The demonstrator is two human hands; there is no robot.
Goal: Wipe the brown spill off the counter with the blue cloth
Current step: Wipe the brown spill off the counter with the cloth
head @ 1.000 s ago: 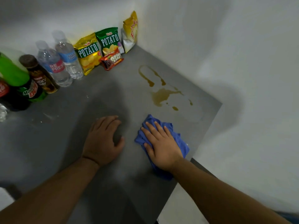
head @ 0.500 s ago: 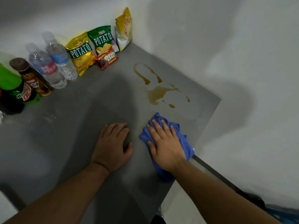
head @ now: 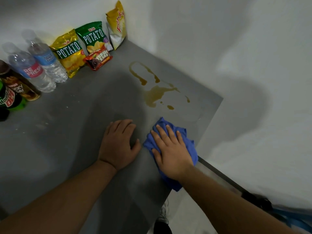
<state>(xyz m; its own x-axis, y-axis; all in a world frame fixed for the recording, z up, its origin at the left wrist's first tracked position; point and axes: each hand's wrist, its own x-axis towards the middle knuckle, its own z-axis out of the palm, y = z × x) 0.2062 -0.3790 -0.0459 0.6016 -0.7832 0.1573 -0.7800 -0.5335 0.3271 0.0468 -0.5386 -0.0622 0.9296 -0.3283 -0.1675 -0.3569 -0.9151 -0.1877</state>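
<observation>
A brown spill (head: 154, 96) spreads in loops and drops over the far right part of the grey counter (head: 70, 132). The crumpled blue cloth (head: 190, 145) lies on the counter just short of the spill, close to the right edge. My right hand (head: 170, 151) presses flat on the cloth with fingers spread, pointing toward the spill. My left hand (head: 118, 144) rests palm down on the bare counter right beside it, holding nothing.
Along the back wall stand two water bottles (head: 35, 66), a brown drink bottle (head: 18, 83) and a green soda bottle (head: 8, 98). Chip bags (head: 70, 53) and a fudge bar pack (head: 98, 59) sit in the corner. The counter ends at the right edge (head: 209, 127).
Both hands and the cloth keep their places on the counter; the camera view has shifted a little, so the cloth looks slightly nearer the spill.
</observation>
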